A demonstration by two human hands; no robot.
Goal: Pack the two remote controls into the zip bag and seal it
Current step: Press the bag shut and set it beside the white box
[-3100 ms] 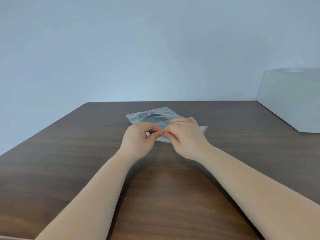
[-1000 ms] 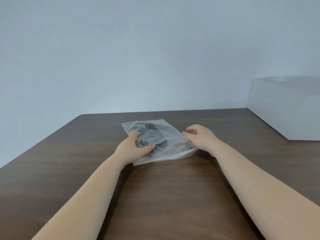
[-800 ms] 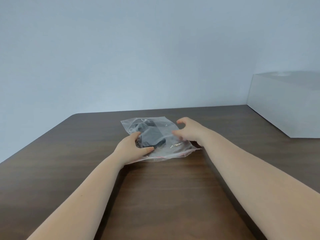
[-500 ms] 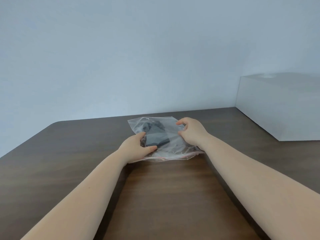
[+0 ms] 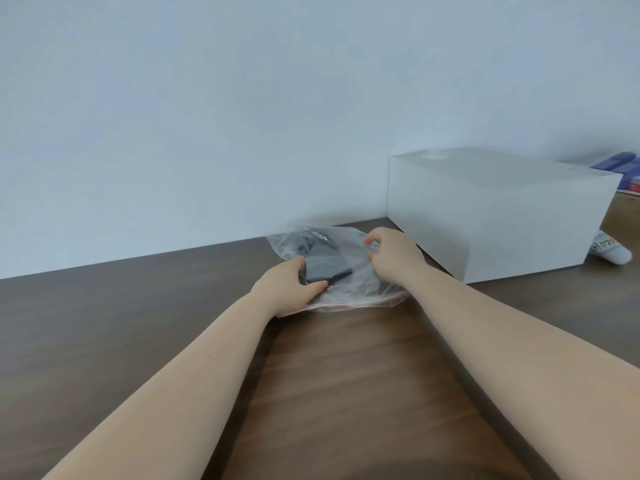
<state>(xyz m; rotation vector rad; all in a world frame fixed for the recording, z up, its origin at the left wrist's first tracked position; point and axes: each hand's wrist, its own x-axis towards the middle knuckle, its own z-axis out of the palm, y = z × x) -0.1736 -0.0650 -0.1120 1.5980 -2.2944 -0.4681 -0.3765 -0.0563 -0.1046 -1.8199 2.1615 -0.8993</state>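
A clear zip bag (image 5: 349,292) with a red strip along its near edge lies on the dark wooden table (image 5: 311,375). Dark remote controls (image 5: 322,261) show through the plastic; I cannot separate them one from the other. My left hand (image 5: 287,289) grips the bag's near left part, thumb pressed against a dark remote through the plastic. My right hand (image 5: 391,258) holds the bag's right side with curled fingers. Both forearms reach in from the bottom of the view.
A large white box (image 5: 491,216) stands on the table just right of the bag, close to my right hand. A white object with lettering (image 5: 609,251) lies beyond the box's right corner. Blue items (image 5: 623,168) sit behind it. A pale wall rises behind the table.
Earlier both hands pinched the bag's near edge together. Since then they have spread to the bag's two sides, and the view has swung so that the white box is nearer the bag.
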